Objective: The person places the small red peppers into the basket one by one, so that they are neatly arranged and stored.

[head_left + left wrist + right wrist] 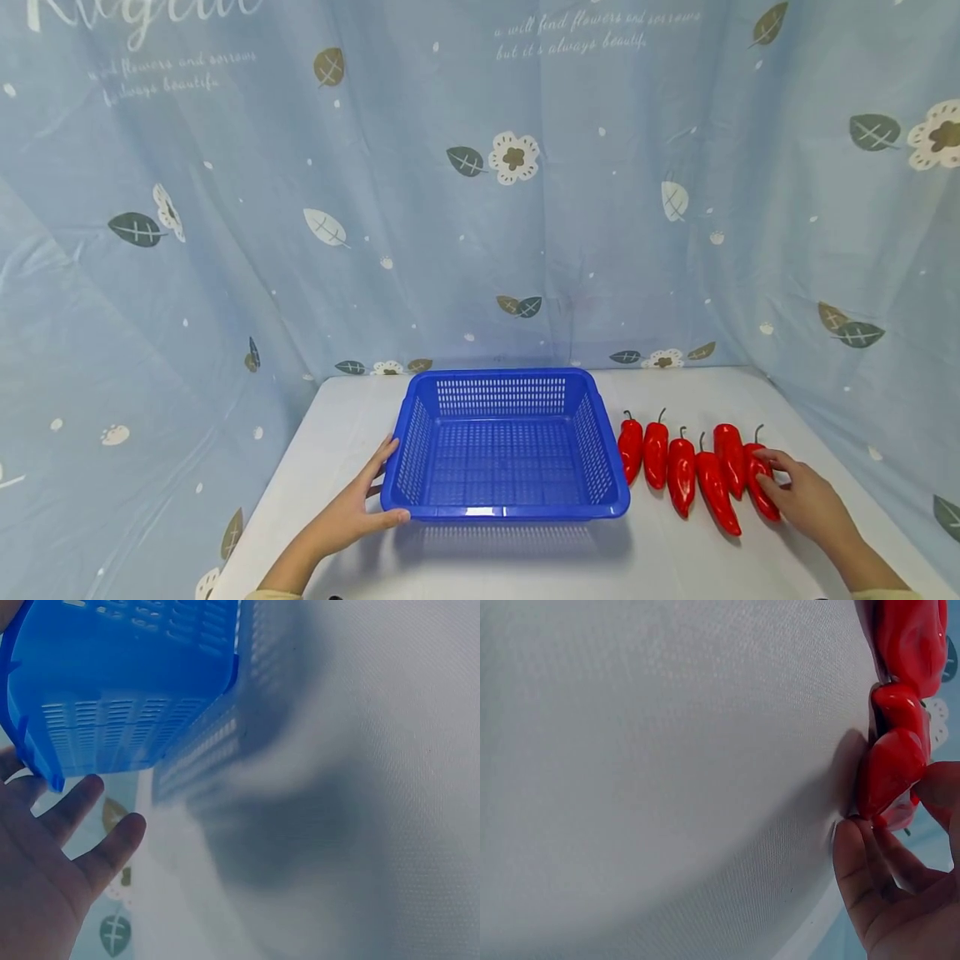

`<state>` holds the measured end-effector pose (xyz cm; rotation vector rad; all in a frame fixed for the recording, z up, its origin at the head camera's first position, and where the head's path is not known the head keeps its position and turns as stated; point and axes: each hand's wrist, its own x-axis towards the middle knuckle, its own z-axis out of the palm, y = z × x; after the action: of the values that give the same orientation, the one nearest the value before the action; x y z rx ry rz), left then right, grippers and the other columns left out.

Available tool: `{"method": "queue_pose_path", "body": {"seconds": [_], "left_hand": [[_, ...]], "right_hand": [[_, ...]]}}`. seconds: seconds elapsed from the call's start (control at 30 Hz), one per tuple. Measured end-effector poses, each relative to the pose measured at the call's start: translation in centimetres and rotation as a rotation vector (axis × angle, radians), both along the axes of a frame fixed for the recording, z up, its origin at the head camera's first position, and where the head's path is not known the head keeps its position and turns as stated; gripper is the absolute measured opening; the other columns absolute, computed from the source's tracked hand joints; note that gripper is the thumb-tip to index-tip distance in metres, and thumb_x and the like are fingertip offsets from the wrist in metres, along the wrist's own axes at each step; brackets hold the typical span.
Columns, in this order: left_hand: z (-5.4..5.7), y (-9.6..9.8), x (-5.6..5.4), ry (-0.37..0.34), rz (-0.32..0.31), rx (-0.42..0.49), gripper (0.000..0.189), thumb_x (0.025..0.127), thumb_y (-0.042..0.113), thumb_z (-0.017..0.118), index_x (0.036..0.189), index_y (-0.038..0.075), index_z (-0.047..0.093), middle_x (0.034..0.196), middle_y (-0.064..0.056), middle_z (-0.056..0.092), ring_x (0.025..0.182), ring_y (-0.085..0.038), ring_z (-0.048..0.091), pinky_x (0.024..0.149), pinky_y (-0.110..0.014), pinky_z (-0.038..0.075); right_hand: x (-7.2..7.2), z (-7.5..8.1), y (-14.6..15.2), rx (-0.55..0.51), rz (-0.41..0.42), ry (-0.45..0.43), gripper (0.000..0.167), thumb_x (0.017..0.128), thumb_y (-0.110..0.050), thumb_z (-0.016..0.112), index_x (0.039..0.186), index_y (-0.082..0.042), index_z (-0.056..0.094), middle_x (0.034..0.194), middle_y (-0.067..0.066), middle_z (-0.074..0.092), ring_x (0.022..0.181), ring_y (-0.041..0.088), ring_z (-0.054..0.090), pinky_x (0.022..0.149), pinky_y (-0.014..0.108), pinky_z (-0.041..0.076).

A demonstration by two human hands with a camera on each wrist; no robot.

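The blue plastic basket [498, 512] stands on the table with its perforated walls and bare inside showing. My left hand [352, 512] spans its near left corner, thumb at the front rim and fingers along the left side. In the left wrist view, the fingers [112, 851] are spread and fairly straight beside the basket [120, 667]. My right hand [813, 504] pinches the rightmost red pepper [759, 483], thumb on one side and fingers on the other. From the right wrist, this glossy pepper [891, 769] lies between thumb and fingertips.
Several more red peppers [681, 477] with dark stems lie in a row between the basket and my right hand. A white cloth [675, 567] covers the table. Blue printed curtains [420, 233] hang behind and along both sides.
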<state>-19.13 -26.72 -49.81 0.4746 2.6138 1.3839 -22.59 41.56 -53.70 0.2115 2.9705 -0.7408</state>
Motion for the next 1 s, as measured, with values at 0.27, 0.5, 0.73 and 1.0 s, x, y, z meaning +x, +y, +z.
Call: {"method": "queue_pose_path", "body": {"seconds": [0.27, 0.5, 0.73, 1.0], "left_hand": [[-0.16, 0.15, -0.04, 0.042, -0.010, -0.002, 0.104, 0.087, 0.022, 0.079, 0.165, 0.020, 0.011, 0.171, -0.012, 0.000, 0.151, -0.046, 0.022, 0.110, -0.057, 0.041], [-0.07, 0.22, 0.04, 0.064, -0.013, 0.003, 0.102, 0.087, 0.022, 0.080, 0.165, 0.017, 0.014, 0.171, -0.013, 0.000, 0.151, -0.045, 0.021, 0.110, -0.055, 0.042], [-0.16, 0.25, 0.07, 0.059, -0.022, 0.033, 0.103, 0.087, 0.021, 0.079, 0.165, 0.015, 0.012, 0.171, -0.014, -0.003, 0.148, -0.049, 0.026, 0.109, -0.061, 0.039], [-0.46, 0.13, -0.05, 0.018, -0.020, 0.057, 0.102, 0.089, 0.022, 0.078, 0.165, 0.020, 0.010, 0.171, -0.011, -0.006, 0.148, -0.051, 0.025, 0.110, -0.065, 0.035]], "right_hand": [[-0.20, -0.09, 0.31, -0.040, 0.002, -0.025, 0.070, 0.092, -0.030, 0.074, 0.140, 0.009, 0.041, 0.128, 0.044, 0.046, 0.107, 0.058, 0.055, 0.071, 0.047, 0.062], [-0.38, -0.26, 0.20, -0.080, -0.013, -0.037, 0.068, 0.094, -0.028, 0.072, 0.141, 0.009, 0.040, 0.129, 0.045, 0.045, 0.108, 0.059, 0.054, 0.072, 0.048, 0.062], [-0.35, -0.32, -0.02, -0.091, -0.022, -0.047, 0.065, 0.094, -0.023, 0.071, 0.141, 0.010, 0.042, 0.129, 0.045, 0.046, 0.107, 0.058, 0.054, 0.072, 0.048, 0.062], [-0.27, 0.25, -0.02, -0.106, -0.020, -0.043, 0.068, 0.094, -0.027, 0.071, 0.144, 0.009, 0.040, 0.129, 0.045, 0.044, 0.105, 0.057, 0.055, 0.070, 0.046, 0.062]]}}
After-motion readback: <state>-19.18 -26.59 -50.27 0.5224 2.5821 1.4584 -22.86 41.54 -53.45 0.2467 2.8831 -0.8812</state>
